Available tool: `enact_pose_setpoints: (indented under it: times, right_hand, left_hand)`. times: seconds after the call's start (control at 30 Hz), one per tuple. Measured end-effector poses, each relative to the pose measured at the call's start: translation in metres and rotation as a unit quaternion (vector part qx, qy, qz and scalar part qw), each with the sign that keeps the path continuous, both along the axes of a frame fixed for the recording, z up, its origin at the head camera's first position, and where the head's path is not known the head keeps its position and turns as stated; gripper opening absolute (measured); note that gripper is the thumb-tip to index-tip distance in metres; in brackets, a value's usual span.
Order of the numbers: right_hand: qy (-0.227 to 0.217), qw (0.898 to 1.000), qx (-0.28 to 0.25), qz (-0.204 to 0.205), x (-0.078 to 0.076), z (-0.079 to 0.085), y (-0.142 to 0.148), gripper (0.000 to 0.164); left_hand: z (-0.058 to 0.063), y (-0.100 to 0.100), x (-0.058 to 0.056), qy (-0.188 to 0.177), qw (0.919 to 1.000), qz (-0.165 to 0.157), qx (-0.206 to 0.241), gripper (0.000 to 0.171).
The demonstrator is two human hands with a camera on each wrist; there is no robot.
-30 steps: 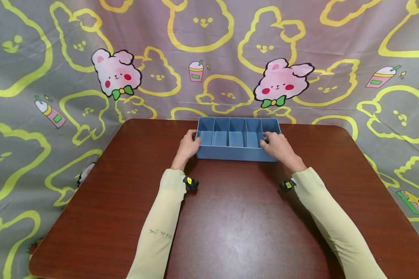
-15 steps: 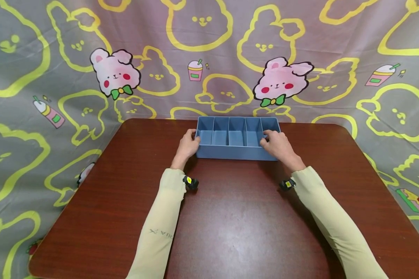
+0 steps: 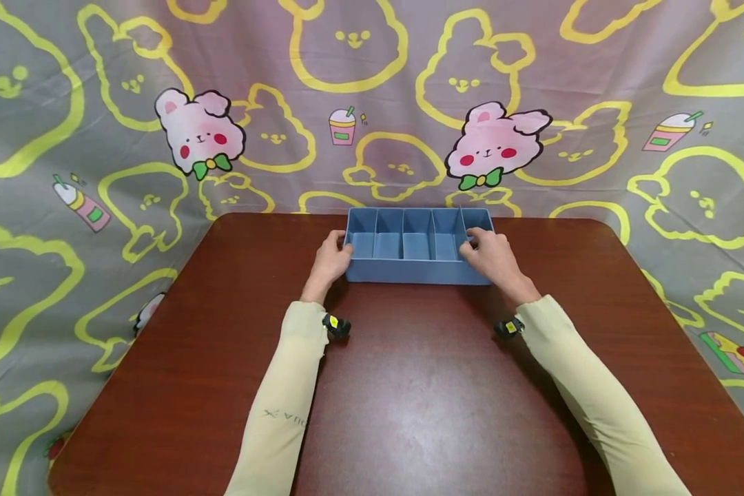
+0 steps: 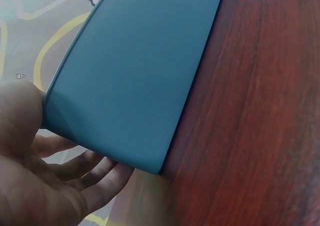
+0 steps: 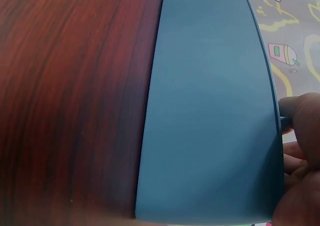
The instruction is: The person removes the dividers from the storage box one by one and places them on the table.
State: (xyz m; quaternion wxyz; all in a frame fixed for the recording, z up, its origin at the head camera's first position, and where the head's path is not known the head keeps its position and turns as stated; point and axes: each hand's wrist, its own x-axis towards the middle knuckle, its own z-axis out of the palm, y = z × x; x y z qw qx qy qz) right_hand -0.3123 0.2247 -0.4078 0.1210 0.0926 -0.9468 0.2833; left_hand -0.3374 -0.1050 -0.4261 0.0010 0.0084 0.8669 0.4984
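A blue plastic organizer box (image 3: 418,271) with several open compartments side by side stands at the table's far edge. My left hand (image 3: 333,257) grips its left end. In the left wrist view the thumb (image 4: 20,111) lies at the top corner, with the fingers (image 4: 107,186) round the end wall. My right hand (image 3: 494,258) reaches over the front rim at the right end. There the thumb and index finger pinch the rightmost divider (image 3: 461,219); a small blue edge of the divider (image 5: 285,120) shows between them in the right wrist view. The compartments that show hold nothing.
The reddish-brown table (image 3: 409,386) has rounded corners. Right behind the box hangs a grey curtain (image 3: 397,124) printed with cartoon rabbits, which also runs along both sides. Small black wrist cameras (image 3: 337,325) are strapped over the cream sleeves (image 3: 279,406).
The head view has shifted slightly. At the back rim, the top of the rightmost divider sticks up a little higher than before. Both hands keep their places on the box.
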Motion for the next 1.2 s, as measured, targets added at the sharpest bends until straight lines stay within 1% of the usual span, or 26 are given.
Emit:
enact_pose_setpoints:
  times: [0.1, 0.27, 0.57, 0.7, 0.87, 1.2]
  right_hand:
    - [0.006, 1.000, -0.017, -0.009, 0.0002, 0.0002, -0.0011, 0.046]
    - [0.020, 0.999, -0.026, -0.020, 0.0005, 0.0007, -0.0006, 0.045]
    - [0.038, 0.998, -0.034, -0.023, -0.0024, -0.0007, 0.0005, 0.043]
    - [0.038, 0.998, -0.040, -0.027, -0.0016, -0.0005, -0.0005, 0.043]
    - [0.043, 0.998, -0.037, -0.029, -0.0001, 0.0009, -0.0027, 0.042]
    - [0.067, 0.997, -0.028, -0.035, 0.0000, 0.0035, -0.0055, 0.042]
  left_hand:
    - [-0.0001, -0.0010, 0.0002, -0.002, 1.0000, 0.000, 0.002, 0.046]
    - [-0.0014, -0.0011, -0.0012, 0.004, 1.0000, 0.001, -0.001, 0.046]
    - [-0.0031, -0.0010, -0.0021, 0.008, 0.9999, 0.006, -0.005, 0.045]
    - [-0.0030, -0.0007, -0.0026, 0.014, 0.9998, 0.008, -0.009, 0.044]
    - [-0.0022, -0.0004, -0.0021, 0.013, 0.9998, 0.007, -0.013, 0.045]
    - [-0.0006, -0.0001, -0.0019, 0.008, 0.9999, 0.009, -0.005, 0.046]
